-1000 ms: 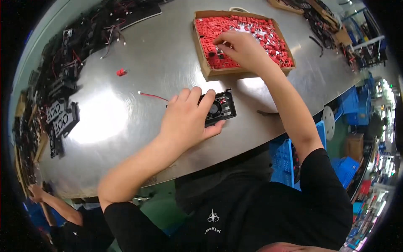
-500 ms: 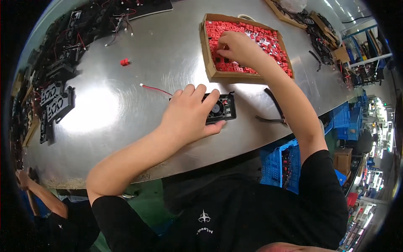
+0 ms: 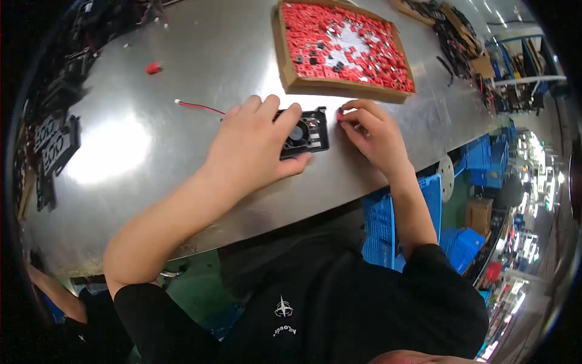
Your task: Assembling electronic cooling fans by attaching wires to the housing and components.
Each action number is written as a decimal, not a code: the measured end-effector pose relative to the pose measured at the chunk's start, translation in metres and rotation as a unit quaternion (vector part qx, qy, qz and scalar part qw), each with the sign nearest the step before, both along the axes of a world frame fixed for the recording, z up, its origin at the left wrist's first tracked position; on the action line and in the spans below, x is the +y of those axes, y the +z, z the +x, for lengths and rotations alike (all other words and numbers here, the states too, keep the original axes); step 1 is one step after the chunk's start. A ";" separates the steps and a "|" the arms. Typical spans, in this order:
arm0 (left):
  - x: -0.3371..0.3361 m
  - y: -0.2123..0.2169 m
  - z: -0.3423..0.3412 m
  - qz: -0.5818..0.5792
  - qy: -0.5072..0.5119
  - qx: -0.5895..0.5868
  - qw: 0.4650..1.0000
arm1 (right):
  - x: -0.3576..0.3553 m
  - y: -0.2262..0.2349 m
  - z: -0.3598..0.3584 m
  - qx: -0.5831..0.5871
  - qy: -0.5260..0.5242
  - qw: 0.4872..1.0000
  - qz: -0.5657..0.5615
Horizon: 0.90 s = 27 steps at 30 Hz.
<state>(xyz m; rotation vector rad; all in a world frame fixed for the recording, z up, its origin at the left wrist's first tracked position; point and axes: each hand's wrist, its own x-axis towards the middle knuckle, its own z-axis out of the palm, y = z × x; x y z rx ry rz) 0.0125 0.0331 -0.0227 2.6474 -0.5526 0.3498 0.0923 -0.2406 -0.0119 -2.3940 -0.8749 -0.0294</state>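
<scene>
A small black fan module [image 3: 305, 132] is pinned flat on the steel table [image 3: 200, 60] by the left hand [image 3: 254, 145], palm down, fingers spread over its left part, thumb at its lower edge. A thin red wire [image 3: 199, 107] is seen running out from under that hand toward 10 o'clock. The right hand [image 3: 373, 136] is curled at 3 o'clock of the module, and a small red part [image 3: 340, 113] is pinched between its fingertips just beside the module's upper right corner. A cardboard tray [image 3: 285, 60] filled with red parts is placed at 12 o'clock, near the hands. One loose red piece [image 3: 153, 67] is left at 10 o'clock, well apart. Black parts [image 3: 54, 139] are piled along the table's left rim.
</scene>
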 end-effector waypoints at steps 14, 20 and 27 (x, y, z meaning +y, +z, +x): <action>0.001 -0.007 -0.001 -0.009 0.006 -0.030 0.999 | 0.019 0.020 0.012 -0.001 0.082 0.995 0.048; 0.002 -0.010 0.002 -0.018 0.009 -0.042 0.999 | 0.049 0.027 0.007 -0.083 0.189 0.978 -0.010; 0.000 -0.009 0.000 -0.019 0.017 -0.044 0.999 | 0.051 0.030 0.003 -0.121 0.169 0.978 -0.014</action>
